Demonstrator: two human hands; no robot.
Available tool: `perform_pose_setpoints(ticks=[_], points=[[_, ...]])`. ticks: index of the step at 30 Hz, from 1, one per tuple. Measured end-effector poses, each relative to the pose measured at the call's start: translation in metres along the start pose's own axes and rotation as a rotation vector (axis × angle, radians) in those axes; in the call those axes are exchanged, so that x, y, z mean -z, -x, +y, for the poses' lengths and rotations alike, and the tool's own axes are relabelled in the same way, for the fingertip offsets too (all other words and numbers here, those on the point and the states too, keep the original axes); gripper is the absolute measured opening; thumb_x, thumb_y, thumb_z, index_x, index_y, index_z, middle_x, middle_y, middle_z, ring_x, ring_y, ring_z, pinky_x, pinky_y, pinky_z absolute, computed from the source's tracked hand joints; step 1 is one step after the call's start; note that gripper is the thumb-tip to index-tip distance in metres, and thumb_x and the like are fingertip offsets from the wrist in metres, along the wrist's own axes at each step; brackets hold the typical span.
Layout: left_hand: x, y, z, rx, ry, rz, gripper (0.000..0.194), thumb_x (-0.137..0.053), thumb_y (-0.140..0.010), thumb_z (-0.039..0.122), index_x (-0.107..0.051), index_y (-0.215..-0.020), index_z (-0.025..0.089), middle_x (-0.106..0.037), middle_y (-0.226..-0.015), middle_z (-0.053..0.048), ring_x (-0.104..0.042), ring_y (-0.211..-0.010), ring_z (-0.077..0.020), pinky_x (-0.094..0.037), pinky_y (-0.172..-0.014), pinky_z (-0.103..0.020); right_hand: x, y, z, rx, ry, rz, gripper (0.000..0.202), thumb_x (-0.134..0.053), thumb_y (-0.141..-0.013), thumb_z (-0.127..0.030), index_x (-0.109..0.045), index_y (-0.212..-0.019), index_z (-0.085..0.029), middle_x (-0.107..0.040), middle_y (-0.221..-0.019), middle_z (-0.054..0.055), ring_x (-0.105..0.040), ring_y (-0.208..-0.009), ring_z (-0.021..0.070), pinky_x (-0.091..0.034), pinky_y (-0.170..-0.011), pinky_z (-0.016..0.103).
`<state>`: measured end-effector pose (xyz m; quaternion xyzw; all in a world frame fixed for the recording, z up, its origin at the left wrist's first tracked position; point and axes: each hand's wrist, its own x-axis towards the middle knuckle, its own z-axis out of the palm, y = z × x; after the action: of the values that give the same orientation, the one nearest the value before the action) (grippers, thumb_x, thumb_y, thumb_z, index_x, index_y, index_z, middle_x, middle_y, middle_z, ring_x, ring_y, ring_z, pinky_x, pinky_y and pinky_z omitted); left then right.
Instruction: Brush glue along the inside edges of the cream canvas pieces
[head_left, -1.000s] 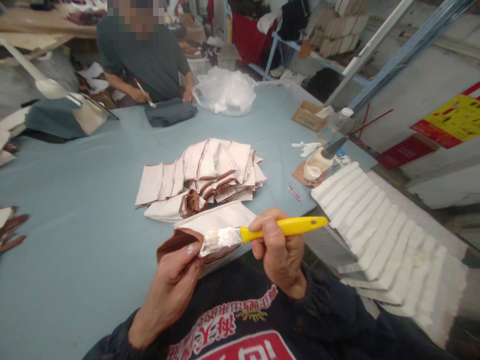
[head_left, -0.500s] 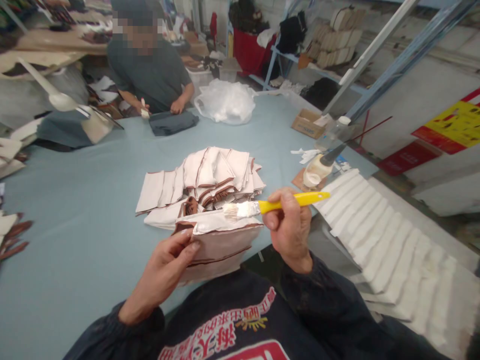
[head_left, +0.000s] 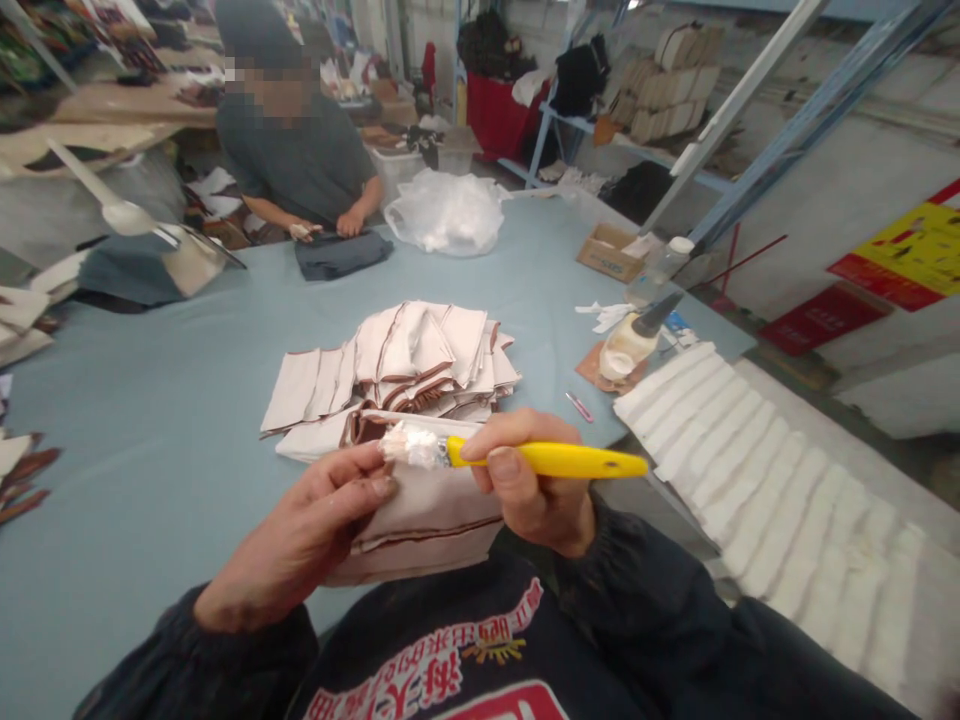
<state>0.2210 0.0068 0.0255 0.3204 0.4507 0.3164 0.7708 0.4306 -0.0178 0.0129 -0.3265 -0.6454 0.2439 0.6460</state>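
Observation:
My left hand pinches the left end of a folded pale fabric piece with brown edges, at the near edge of the table. A brush with a yellow handle is gripped in my right hand. Its bristles are coated in white paste and lie over the upper left edge of the piece, close to my left fingertips. Just beyond, a pile of similar pale pieces with brown edges rests on the table.
Across the blue-green table a person handles dark fabric beside a white plastic bag. A paste container, small pink tool and cardboard box stand right. Overlapping white strips cover the near right.
My right hand has moved the brush left and slightly nearer, from the middle of the piece's top edge to its left end. My left hand has shifted slightly left with the piece.

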Motion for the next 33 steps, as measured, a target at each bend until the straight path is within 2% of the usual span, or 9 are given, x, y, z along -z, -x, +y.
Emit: perform_pose_setpoints(ticks=[4,9,13,17,19,22,26,30,33], points=[[-0.008,-0.003,-0.002,0.059,0.060,0.061,0.040,-0.098,-0.055,0.026,-0.075,-0.087,0.017,-0.071,-0.071,0.001,-0.061,-0.056,-0.0095,-0.049,-0.048,-0.016,0.007,-0.001,0.006,0.145,0.126,-0.031,0.013,-0.056,-0.097,-0.023,-0.068,-0.096,-0.024,-0.065,-0.065,-0.003,-0.062,-0.056,0.0138,-0.055,-0.059,0.030],[-0.012,-0.006,-0.002,0.096,0.111,0.051,0.038,-0.097,-0.055,0.022,-0.074,-0.086,0.017,-0.067,-0.063,0.004,-0.056,-0.049,-0.0074,-0.043,-0.043,-0.015,0.012,0.007,0.007,0.218,0.120,0.097,0.015,-0.056,-0.098,-0.028,-0.070,-0.100,-0.027,-0.065,-0.063,-0.003,-0.060,-0.051,0.0139,-0.050,-0.051,0.029],[-0.013,-0.009,-0.001,0.079,0.101,0.015,0.040,-0.098,-0.055,0.025,-0.075,-0.085,0.016,-0.069,-0.066,0.002,-0.058,-0.051,-0.0073,-0.044,-0.045,-0.014,0.008,0.002,0.006,0.270,0.255,-0.005,0.015,-0.053,-0.100,-0.029,-0.068,-0.097,-0.027,-0.070,-0.066,-0.002,-0.062,-0.051,0.0145,-0.053,-0.051,0.030],[-0.008,-0.012,0.000,0.087,0.084,0.029,0.040,-0.098,-0.054,0.025,-0.075,-0.084,0.015,-0.069,-0.065,0.003,-0.057,-0.050,-0.0067,-0.045,-0.044,-0.014,0.003,-0.001,0.009,0.268,0.232,0.118,0.021,-0.048,-0.102,-0.031,-0.068,-0.098,-0.028,-0.067,-0.062,-0.002,-0.061,-0.048,0.0157,-0.052,-0.047,0.032],[-0.004,-0.013,0.000,0.082,0.094,0.006,0.039,-0.098,-0.054,0.027,-0.074,-0.082,0.015,-0.068,-0.064,0.003,-0.056,-0.049,-0.0068,-0.044,-0.043,-0.014,0.002,-0.001,0.012,0.325,0.211,0.084,0.019,-0.050,-0.101,-0.030,-0.068,-0.101,-0.028,-0.068,-0.062,-0.003,-0.059,-0.046,0.0146,-0.050,-0.045,0.030],[0.001,-0.013,0.001,0.049,0.102,-0.021,0.037,-0.097,-0.057,0.026,-0.075,-0.085,0.016,-0.071,-0.067,0.001,-0.060,-0.052,-0.0082,-0.047,-0.046,-0.014,0.000,-0.001,0.017,0.378,0.298,-0.060,0.015,-0.053,-0.099,-0.027,-0.067,-0.103,-0.027,-0.073,-0.069,-0.001,-0.061,-0.049,0.0135,-0.050,-0.048,0.028],[0.007,-0.012,0.004,0.063,0.121,-0.027,0.037,-0.097,-0.057,0.025,-0.075,-0.085,0.016,-0.071,-0.067,0.001,-0.058,-0.050,-0.0068,-0.046,-0.045,-0.013,-0.007,-0.004,0.020,0.438,0.371,-0.054,0.017,-0.049,-0.102,-0.029,-0.066,-0.103,-0.027,-0.072,-0.069,-0.001,-0.061,-0.050,0.0130,-0.048,-0.047,0.027],[0.014,-0.011,0.008,0.078,0.149,-0.089,0.032,-0.095,-0.060,0.025,-0.075,-0.083,0.016,-0.071,-0.067,0.001,-0.060,-0.051,-0.0078,-0.047,-0.046,-0.014,-0.017,-0.005,0.020,0.421,0.349,-0.092,0.016,-0.050,-0.101,-0.029,-0.066,-0.105,-0.027,-0.071,-0.069,-0.002,-0.063,-0.051,0.0135,-0.052,-0.048,0.027],[0.020,-0.010,0.011,0.076,0.140,-0.101,0.030,-0.093,-0.063,0.024,-0.075,-0.085,0.015,-0.072,-0.070,0.000,-0.060,-0.052,-0.0079,-0.048,-0.047,-0.014,-0.023,-0.004,0.020,0.316,0.389,0.035,0.017,-0.053,-0.100,-0.026,-0.067,-0.110,-0.030,-0.073,-0.074,0.000,-0.068,-0.061,0.0170,-0.057,-0.058,0.031]])
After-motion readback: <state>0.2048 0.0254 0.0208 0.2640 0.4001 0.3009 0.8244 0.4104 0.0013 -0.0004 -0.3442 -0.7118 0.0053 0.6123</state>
